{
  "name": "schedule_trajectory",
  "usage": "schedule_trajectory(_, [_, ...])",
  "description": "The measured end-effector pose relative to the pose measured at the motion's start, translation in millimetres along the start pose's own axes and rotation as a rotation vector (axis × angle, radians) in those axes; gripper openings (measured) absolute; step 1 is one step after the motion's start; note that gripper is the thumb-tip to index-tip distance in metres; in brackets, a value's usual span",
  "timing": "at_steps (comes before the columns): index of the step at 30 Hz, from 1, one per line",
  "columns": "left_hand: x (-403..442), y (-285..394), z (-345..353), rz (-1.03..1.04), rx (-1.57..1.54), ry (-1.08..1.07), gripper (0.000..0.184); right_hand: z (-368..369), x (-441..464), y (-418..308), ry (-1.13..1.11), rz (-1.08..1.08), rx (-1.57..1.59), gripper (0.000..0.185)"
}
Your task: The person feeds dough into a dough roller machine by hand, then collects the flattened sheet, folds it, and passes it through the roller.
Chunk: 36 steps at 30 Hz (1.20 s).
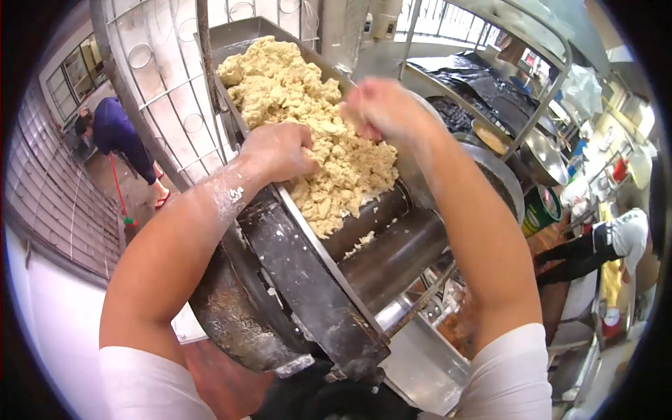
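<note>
A large heap of crumbly, pale yellow dough [308,105] fills the metal trough above the rollers of a dough-rolling machine [301,259]. My left hand [278,152] is at the near left side of the heap, its fingers curled into the dough. Flour is smeared on that wrist. Over the right side of the heap is my right hand [383,110], smeared by motion, so its grip is unclear. Below the heap, loose crumbs lie along the dark metal roller [392,259].
A white metal gate [164,84] stands on the left, with a person [126,136] beyond it. A rack [483,84] holding black sheeting is at the back right. Metal bowls [544,157] and a green bucket [537,210] sit nearby. Another person [619,234] is at far right.
</note>
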<state>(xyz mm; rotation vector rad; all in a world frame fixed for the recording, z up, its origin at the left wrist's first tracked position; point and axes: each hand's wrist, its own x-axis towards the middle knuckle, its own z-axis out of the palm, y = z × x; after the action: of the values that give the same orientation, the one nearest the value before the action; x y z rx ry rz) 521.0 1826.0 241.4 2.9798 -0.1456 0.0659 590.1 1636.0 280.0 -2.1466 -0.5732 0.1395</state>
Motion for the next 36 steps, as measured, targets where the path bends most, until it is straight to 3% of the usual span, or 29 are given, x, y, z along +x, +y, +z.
schedule_trajectory(2, [0.7,-0.7,1.8,0.003,0.004,0.017,0.045,1.6,44.6,-8.1,0.076,-0.207,-0.134,0.018])
schedule_trajectory(3, [0.8,-0.5,1.6,0.004,0.004,0.013,0.046,8.8,43.0,-30.3,0.178,-0.046,0.029,0.019])
schedule_trajectory(8, [-0.5,3.9,-2.0,-0.023,0.021,-0.005,0.044,13.1,84.8,1.5,0.367,-0.486,-0.615,0.021])
schedule_trajectory(10, [0.4,1.1,0.3,-0.003,0.002,0.001,0.043,0.1,56.4,-0.2,0.158,-0.486,-0.782,0.022])
schedule_trajectory(14, [1.5,-1.6,3.2,0.010,0.003,0.026,0.044,-14.3,-34.7,5.4,-0.487,0.188,-0.507,0.024])
schedule_trajectory(16, [2.2,-4.0,6.8,0.029,-0.001,0.063,0.044,7.1,-59.4,33.8,-0.784,0.271,-0.658,0.024])
schedule_trajectory(17, [1.7,-3.8,6.7,0.021,0.003,0.057,0.045,22.8,-67.0,54.7,-0.831,0.203,-0.790,0.027])
schedule_trajectory(18, [1.7,-3.1,6.0,0.015,0.007,0.051,0.045,40.2,-72.1,81.7,-0.751,-0.014,-0.948,0.027])
schedule_trajectory(20, [1.7,0.1,3.6,0.011,0.010,0.039,0.046,59.8,-98.6,54.1,-0.532,0.192,-0.929,0.027])
schedule_trajectory(28, [1.4,-2.1,6.4,0.017,0.002,0.055,0.047,67.4,-103.5,62.2,-0.422,0.192,-0.913,0.028])
schedule_trajectory(31, [-0.5,-1.3,4.3,0.012,0.000,0.043,0.048,69.2,-108.5,63.9,-0.371,0.156,-0.894,0.036])
schedule_trajectory(36, [1.0,-3.8,4.0,0.017,-0.005,0.035,0.046,56.0,-85.3,90.9,-0.437,0.116,-0.827,0.039])
